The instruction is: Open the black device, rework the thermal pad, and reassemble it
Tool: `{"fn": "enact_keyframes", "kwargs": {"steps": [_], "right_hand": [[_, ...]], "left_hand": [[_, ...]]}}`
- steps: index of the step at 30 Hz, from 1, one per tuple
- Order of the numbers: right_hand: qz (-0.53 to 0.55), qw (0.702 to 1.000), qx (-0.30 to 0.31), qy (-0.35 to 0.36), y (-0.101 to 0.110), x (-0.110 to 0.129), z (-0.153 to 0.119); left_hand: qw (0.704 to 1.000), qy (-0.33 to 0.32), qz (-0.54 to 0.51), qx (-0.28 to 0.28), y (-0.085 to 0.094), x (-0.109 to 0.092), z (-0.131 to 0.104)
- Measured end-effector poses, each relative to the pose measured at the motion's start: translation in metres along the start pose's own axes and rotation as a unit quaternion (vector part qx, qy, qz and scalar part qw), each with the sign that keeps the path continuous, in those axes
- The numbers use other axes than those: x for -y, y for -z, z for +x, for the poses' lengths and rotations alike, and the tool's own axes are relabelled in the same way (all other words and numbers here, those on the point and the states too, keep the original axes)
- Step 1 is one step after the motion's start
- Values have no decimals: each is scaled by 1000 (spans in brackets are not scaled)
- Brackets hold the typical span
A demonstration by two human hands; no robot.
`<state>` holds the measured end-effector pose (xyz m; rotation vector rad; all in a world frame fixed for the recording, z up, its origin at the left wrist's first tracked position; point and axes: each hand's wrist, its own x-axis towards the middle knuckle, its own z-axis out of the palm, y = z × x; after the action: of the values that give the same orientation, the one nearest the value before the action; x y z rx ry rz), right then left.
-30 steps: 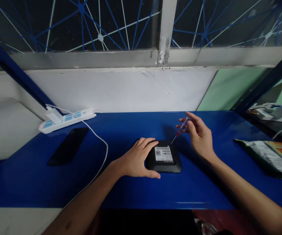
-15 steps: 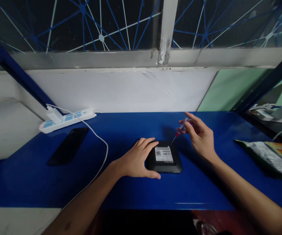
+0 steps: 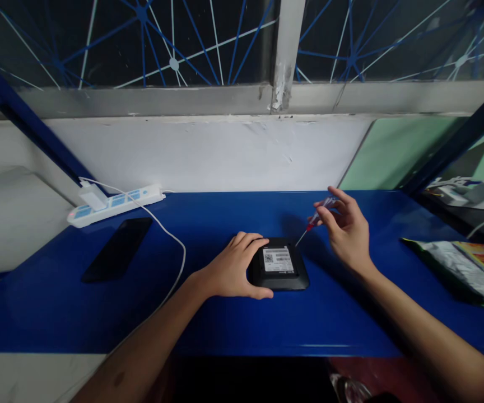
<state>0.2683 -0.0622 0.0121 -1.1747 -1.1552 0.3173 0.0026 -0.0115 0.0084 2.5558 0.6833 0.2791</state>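
A black square device with a white printed label lies on the blue table. My left hand grips its left side, fingers on the far edge and thumb by the near edge. My right hand pinches the clear handle of a screwdriver with a red collar. The screwdriver slants down to the left, and its tip is at the device's far right corner; whether it touches a screw is too small to tell.
A black phone lies at the left, near a white power strip with a plugged-in charger. A white cable curves toward my left arm. At the right rests a shiny foil packet. A white wall stands behind the table.
The device and my left hand have shifted slightly left and away from me. My right hand has moved a little right and up with the screwdriver, which leans more.
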Motion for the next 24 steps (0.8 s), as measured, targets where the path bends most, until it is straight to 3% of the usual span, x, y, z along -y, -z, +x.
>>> {"fn": "enact_keyframes", "kwargs": {"steps": [14,24], "right_hand": [[47,994,91,-45,-5,11,-8],[10,991,130,-19,-3,13,-14]], "left_hand": [[999,29,24,-17,5,14,2],[999,25,21,-20,3,18,1]]}}
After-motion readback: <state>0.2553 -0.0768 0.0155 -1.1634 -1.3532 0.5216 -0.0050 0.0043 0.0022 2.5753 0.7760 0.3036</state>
